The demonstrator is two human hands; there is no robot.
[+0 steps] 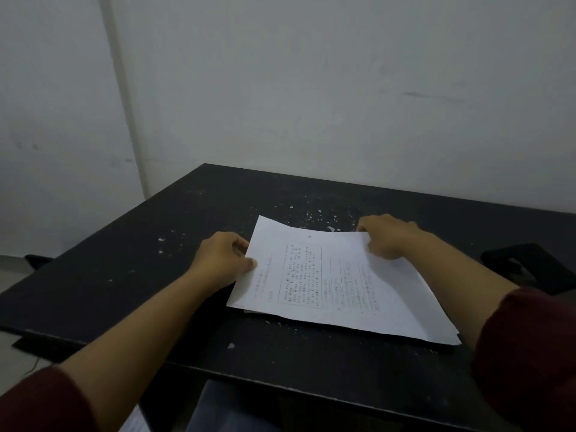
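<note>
With the left hand [223, 260] and right hand [385, 236] pinching the far corners of the sheet [336, 282], uneven pulling could crease or tear it.

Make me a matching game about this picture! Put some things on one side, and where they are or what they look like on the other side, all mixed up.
Things:
1. white printed paper sheet
2. black scuffed table
3. dark red fabric sleeve
4. black flat object

Clues:
A. worn on the right arm
B. sits beyond the right forearm, at the picture's right edge
C. speckled with pale chipped spots
D. pinched at its sides by the left hand and right hand

Pairs: 1-D, 2-C, 3-A, 4-B
</note>
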